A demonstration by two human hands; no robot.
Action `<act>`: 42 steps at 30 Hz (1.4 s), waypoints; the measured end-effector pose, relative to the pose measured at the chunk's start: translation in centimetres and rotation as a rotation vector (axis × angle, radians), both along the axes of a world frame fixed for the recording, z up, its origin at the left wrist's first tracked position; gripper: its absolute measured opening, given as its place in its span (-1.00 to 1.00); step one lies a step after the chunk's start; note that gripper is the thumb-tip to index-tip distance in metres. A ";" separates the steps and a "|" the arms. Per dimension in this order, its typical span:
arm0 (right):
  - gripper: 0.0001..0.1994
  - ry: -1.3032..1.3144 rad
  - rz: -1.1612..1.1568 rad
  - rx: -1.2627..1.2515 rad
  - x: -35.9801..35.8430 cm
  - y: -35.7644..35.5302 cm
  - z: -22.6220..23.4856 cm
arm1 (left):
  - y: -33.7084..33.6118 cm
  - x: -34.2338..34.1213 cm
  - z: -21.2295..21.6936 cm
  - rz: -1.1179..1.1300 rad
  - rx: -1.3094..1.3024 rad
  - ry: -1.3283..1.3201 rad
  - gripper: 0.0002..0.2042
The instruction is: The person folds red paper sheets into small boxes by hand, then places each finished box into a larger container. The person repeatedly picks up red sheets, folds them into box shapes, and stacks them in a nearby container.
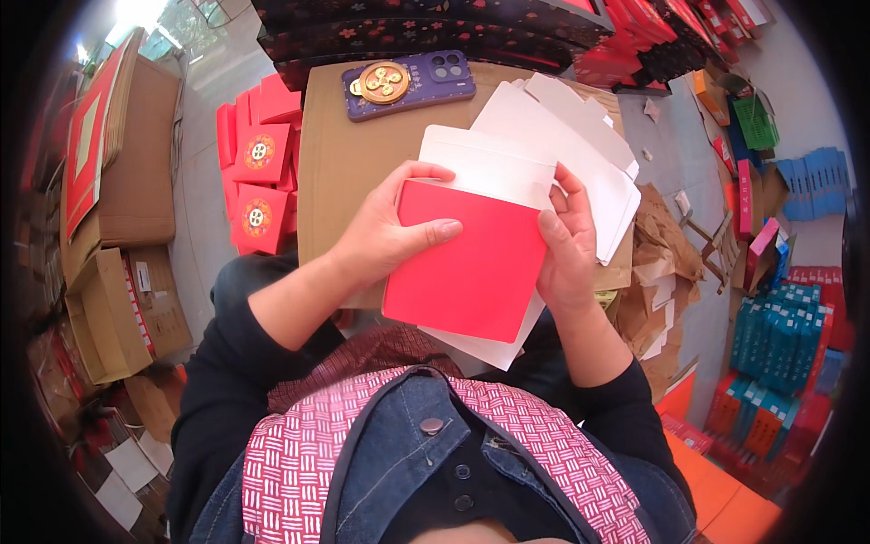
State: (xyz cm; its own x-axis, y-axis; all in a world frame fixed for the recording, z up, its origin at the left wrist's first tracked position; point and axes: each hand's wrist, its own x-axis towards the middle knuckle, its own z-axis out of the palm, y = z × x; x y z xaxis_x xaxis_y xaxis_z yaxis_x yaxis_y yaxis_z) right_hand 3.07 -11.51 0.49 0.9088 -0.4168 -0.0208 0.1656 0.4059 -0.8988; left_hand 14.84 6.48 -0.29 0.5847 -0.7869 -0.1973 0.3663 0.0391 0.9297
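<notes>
A flat-faced red paper box (pixel 471 263) with white inner flaps (pixel 489 168) is held up in front of my body. My left hand (pixel 394 222) grips its upper left side, thumb laid across the red face. At the upper right edge, my right hand (pixel 569 240) pinches the box by its corner, fingers curled behind the white flap. More white cardboard blanks (pixel 566 127) lie fanned out just behind, on a brown cardboard carton (pixel 340 181). Another white flap (pixel 494 349) sticks out below the red face. My fingers behind the box are partly hidden.
A purple phone (pixel 453 89) with a round gold ornament lies on the carton's far side. Red boxes (pixel 263 195) with round emblems are stacked at its left. Crumpled brown paper (pixel 657 263) lies to the right. Black floral boxes (pixel 426 32) stand behind; cartons (pixel 136 172) line the left.
</notes>
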 end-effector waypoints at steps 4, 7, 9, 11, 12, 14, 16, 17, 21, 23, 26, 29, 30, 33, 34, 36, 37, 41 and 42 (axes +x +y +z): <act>-0.23 -0.039 0.104 -0.074 -0.2 -1.9 0.2 | -0.2 0.2 0.7 -0.028 -0.019 -0.050 -0.42; -0.22 -0.031 0.130 -0.016 -0.3 -1.8 0.5 | -1.0 -0.4 0.2 0.039 -0.127 -0.157 -0.38; -0.25 0.004 0.130 -0.031 -0.4 -1.6 0.3 | -1.3 -0.5 -0.5 0.097 -0.176 -0.198 -0.37; -0.33 -0.009 -0.017 -0.199 -0.6 -1.1 0.0 | -1.4 -0.9 -0.6 0.156 -0.084 -0.159 -0.37; -0.37 -0.017 -0.091 -0.283 -0.7 -0.8 -0.2 | -1.3 -1.1 -0.5 0.187 -0.037 -0.140 -0.37; -0.45 -0.046 -0.215 -0.370 -1.0 0.0 -0.8 | -1.1 -1.1 -0.2 0.094 0.040 -0.253 -0.39; -0.53 -0.046 -0.265 -0.382 -1.6 0.0 -1.2 | -1.0 -1.0 0.2 0.028 0.075 -0.312 -0.42; -0.58 -0.029 -0.251 -0.349 -2.0 -0.1 -1.4 | -0.9 -1.0 0.3 0.008 0.072 -0.313 -0.43; -0.76 0.181 -0.187 -0.510 -3.3 -2.0 -2.3 | -1.1 -0.9 0.2 -0.007 0.100 -0.402 -0.49; -0.74 0.180 -0.155 -0.547 -3.5 -2.1 -2.2 | -1.2 -0.8 0.0 -0.038 0.082 -0.343 -0.50; -0.57 0.022 -0.183 -0.480 -3.0 -1.4 -0.9 | -1.3 -0.7 -0.2 -0.066 0.076 -0.321 -0.51; -0.25 -0.096 -0.146 -0.497 -2.5 -1.2 -0.4 | -1.4 -0.7 -0.2 -0.081 0.072 -0.294 -0.50; -0.33 -0.091 -0.134 -0.477 -2.6 -1.2 -0.3 | -1.4 -0.7 -0.2 -0.085 0.066 -0.278 -0.50; -0.56 -0.109 -0.037 -0.371 -2.6 -1.6 -0.2 | -1.5 -0.8 -0.1 -0.089 0.042 -0.307 -0.49; -0.62 -0.136 0.037 -0.307 -2.7 -2.4 -0.6 | -1.6 -0.9 -0.2 -0.090 0.042 -0.310 -0.49; -0.61 -0.095 0.153 -0.171 -2.6 -2.7 -0.3 | -1.6 -1.0 -0.5 -0.084 0.049 -0.315 -0.50; -0.56 -0.028 0.192 -0.102 -2.7 -2.6 0.4 | -1.6 -1.1 -0.6 -0.093 0.047 -0.302 -0.50; -0.72 0.171 0.338 -0.135 -2.3 -4.2 1.0 | -1.6 -1.5 -0.1 -0.161 0.084 -0.321 -0.50; -0.78 0.204 0.376 -0.196 -2.3 -4.5 1.0 | -1.6 -1.6 0.1 -0.188 0.103 -0.343 -0.51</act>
State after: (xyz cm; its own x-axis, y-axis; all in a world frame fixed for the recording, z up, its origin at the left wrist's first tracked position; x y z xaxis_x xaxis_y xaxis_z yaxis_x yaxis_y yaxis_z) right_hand 0.77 -16.02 1.44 0.9830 -0.0733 -0.1682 -0.1482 0.2231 -0.9635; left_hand 13.28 4.85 -0.22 0.4782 -0.8727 -0.0990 0.0264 -0.0984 0.9948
